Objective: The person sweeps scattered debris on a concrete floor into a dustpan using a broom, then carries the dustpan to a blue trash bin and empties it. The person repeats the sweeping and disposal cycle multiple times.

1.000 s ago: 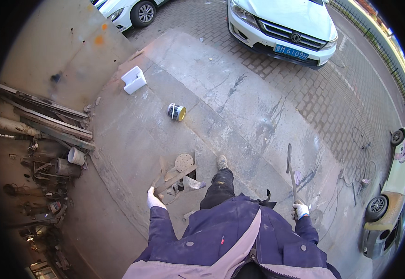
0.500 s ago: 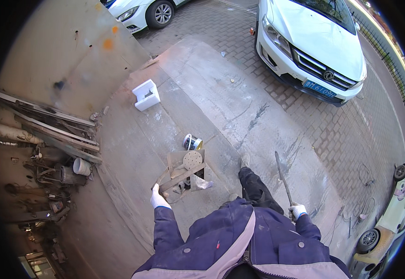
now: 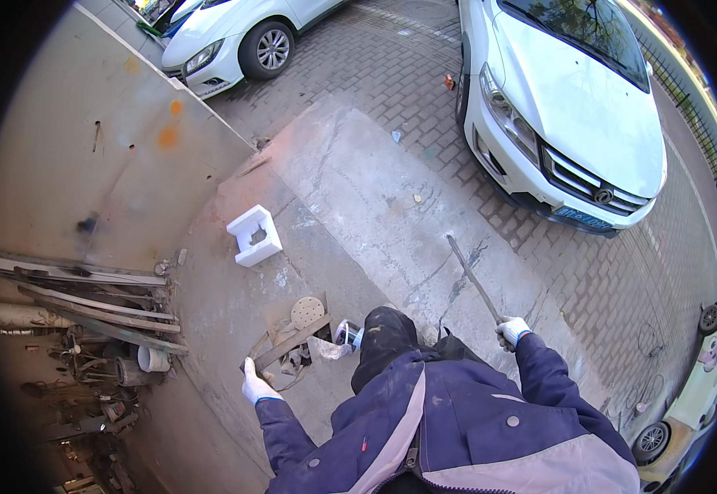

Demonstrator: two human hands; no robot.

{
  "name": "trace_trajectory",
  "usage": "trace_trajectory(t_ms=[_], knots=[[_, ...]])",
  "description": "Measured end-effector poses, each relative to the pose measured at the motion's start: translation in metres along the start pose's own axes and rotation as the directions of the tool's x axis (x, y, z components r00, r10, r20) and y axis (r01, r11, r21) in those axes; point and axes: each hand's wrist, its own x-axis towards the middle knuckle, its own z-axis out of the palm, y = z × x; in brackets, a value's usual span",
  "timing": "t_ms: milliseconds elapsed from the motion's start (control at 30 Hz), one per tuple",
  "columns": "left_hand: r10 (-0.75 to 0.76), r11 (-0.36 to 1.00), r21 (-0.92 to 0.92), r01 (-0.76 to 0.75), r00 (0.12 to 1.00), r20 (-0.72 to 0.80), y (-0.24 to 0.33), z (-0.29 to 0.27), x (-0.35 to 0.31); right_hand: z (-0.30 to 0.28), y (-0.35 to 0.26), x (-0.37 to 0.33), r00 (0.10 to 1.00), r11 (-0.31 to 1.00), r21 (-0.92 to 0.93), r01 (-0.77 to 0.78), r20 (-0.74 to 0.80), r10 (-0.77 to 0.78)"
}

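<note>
My left hand [image 3: 257, 383], in a white glove, is closed round the near end of a long flat strip [image 3: 288, 343]. The strip crosses a dusty tray of tools, off the ground and left of my legs. A round pad with holes [image 3: 307, 311] lies beyond the strip, and a clear plastic bag [image 3: 329, 349] hangs at the tray's right side. Other items in it are hard to make out. My right hand [image 3: 511, 332], also gloved, grips one end of a long thin metal bar [image 3: 474, 280], which points forward and left.
A white foam block [image 3: 266, 251] lies on the concrete ahead. A small can [image 3: 344, 332] is partly hidden by my leg. White cars [image 3: 576, 99] stand on the paving ahead. Old planks [image 3: 111, 309] and a white bucket [image 3: 153, 359] lie at the left, below a stained wall [image 3: 53, 165].
The tray has moved left over the ground with my left hand. My right hand and the bar have risen in the picture. One knee is now raised in front, covering part of the can.
</note>
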Motion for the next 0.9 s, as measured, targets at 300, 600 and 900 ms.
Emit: trace_trajectory(t_ms=[300, 600, 900], knots=[[-0.093, 0.995, -0.036, 0.093, 0.996, 0.009, 0.110, 0.324, 0.168, 0.076, -0.308, 0.129, 0.994, 0.998, -0.009, -0.062, -0.094, 0.061], [-0.036, 0.993, -0.105, 0.045, 0.995, 0.092, 0.292, 0.604, 0.285, 0.156, -0.580, 0.258, 0.997, 0.991, 0.133, -0.025, -0.067, 0.034], [0.010, 0.997, -0.078, -0.007, 0.999, 0.049, 0.402, 0.918, 0.376, 0.174, -0.903, 0.482, 0.998, 0.975, 0.215, 0.055, -0.041, -0.047]])
